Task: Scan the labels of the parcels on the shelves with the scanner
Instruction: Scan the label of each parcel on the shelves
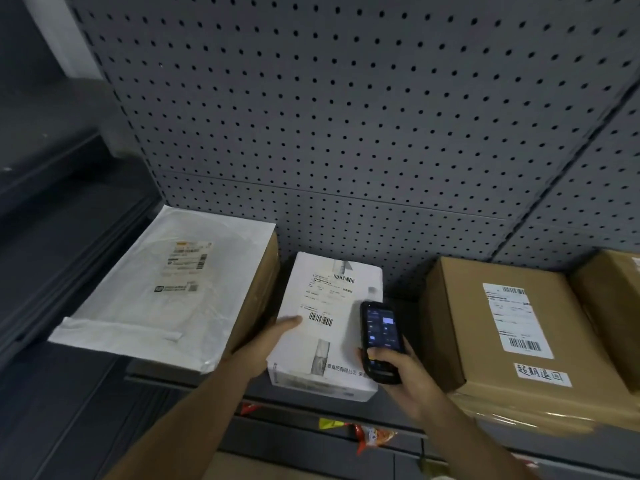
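Note:
A white box parcel (341, 341) lies on the shelf in the middle, with a printed label and two barcodes on top. My left hand (273, 342) grips its left edge, thumb resting on top beside the lower barcode. My right hand (398, 370) holds a black handheld scanner (380, 336) over the box's right edge, its lit screen facing up. To the left, a white padded mailer (166, 289) with a label lies on top of a brown box (258, 296). On the right stands a brown carton (512, 327) with a white label and a handwritten sticker.
A grey pegboard wall (346, 116) backs the shelf. Another brown carton (609, 306) sits at the far right edge. Below the shelf front (311, 410), colourful snack packets (370, 436) show on a lower level. Dark shelving (52, 220) runs along the left.

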`<state>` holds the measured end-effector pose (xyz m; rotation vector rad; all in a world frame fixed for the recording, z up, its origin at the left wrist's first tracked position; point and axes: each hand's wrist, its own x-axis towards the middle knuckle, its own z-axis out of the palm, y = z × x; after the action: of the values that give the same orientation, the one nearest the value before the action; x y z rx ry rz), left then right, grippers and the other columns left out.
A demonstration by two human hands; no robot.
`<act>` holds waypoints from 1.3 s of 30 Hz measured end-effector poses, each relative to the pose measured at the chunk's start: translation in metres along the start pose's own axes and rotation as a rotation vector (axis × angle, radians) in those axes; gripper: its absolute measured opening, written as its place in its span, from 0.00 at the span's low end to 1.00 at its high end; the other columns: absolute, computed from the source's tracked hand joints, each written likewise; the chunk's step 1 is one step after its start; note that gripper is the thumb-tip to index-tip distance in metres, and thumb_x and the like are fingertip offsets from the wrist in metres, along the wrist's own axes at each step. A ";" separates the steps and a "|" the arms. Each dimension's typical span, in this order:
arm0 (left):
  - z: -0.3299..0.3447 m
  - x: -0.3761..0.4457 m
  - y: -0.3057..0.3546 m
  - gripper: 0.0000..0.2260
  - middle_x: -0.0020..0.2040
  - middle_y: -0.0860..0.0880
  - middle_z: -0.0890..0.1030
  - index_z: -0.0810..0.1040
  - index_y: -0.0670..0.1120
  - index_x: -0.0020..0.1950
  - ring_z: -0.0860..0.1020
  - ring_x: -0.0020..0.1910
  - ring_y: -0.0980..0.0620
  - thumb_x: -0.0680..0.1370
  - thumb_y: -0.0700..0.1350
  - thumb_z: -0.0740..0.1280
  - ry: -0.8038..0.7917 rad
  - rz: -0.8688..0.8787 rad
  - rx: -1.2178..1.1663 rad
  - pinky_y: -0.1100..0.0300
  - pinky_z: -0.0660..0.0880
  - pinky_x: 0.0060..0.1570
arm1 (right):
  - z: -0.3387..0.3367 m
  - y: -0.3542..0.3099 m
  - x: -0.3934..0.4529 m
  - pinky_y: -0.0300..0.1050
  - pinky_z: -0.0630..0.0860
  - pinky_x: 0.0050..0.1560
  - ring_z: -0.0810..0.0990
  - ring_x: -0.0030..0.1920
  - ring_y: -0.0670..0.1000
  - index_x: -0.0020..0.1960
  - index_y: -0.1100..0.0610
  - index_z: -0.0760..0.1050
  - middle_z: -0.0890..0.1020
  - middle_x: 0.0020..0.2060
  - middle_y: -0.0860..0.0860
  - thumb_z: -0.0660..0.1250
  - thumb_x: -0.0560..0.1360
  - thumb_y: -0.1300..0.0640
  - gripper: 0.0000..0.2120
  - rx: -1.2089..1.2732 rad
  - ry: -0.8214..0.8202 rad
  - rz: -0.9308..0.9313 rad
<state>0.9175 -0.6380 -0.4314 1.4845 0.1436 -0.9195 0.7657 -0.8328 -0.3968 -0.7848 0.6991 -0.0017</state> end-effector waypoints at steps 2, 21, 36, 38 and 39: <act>-0.003 0.003 -0.005 0.13 0.54 0.42 0.84 0.79 0.45 0.61 0.80 0.57 0.40 0.78 0.48 0.67 -0.029 -0.049 -0.090 0.46 0.76 0.59 | -0.001 0.000 -0.002 0.47 0.83 0.40 0.80 0.53 0.60 0.68 0.59 0.72 0.79 0.60 0.63 0.68 0.66 0.75 0.32 -0.014 -0.003 0.002; 0.026 -0.043 -0.014 0.26 0.63 0.39 0.80 0.76 0.43 0.67 0.77 0.63 0.38 0.70 0.47 0.72 -0.296 0.051 -0.290 0.38 0.69 0.67 | -0.008 -0.024 -0.073 0.49 0.83 0.48 0.79 0.60 0.65 0.68 0.58 0.71 0.80 0.60 0.63 0.70 0.63 0.75 0.35 -0.045 -0.051 -0.160; 0.119 -0.246 0.034 0.55 0.69 0.52 0.74 0.56 0.63 0.76 0.72 0.67 0.46 0.57 0.49 0.83 -0.257 0.539 0.047 0.40 0.68 0.67 | -0.016 -0.065 -0.327 0.53 0.82 0.49 0.79 0.60 0.69 0.63 0.52 0.75 0.79 0.61 0.62 0.66 0.69 0.78 0.30 -0.088 -0.277 -0.489; 0.133 -0.276 0.035 0.55 0.69 0.51 0.73 0.54 0.63 0.77 0.72 0.67 0.46 0.58 0.48 0.82 -0.239 0.579 0.065 0.40 0.70 0.64 | -0.017 -0.062 -0.370 0.54 0.83 0.50 0.79 0.59 0.69 0.62 0.53 0.76 0.81 0.59 0.63 0.66 0.69 0.78 0.28 -0.094 -0.323 -0.485; 0.140 -0.288 0.036 0.54 0.69 0.51 0.73 0.54 0.62 0.77 0.71 0.67 0.45 0.59 0.46 0.82 -0.235 0.601 0.073 0.40 0.70 0.63 | -0.017 -0.060 -0.390 0.54 0.83 0.50 0.81 0.57 0.69 0.62 0.54 0.76 0.82 0.57 0.63 0.66 0.70 0.77 0.27 -0.105 -0.346 -0.480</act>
<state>0.6850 -0.6425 -0.2082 1.3580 -0.4910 -0.6003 0.4676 -0.7887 -0.1409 -1.0092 0.1738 -0.2607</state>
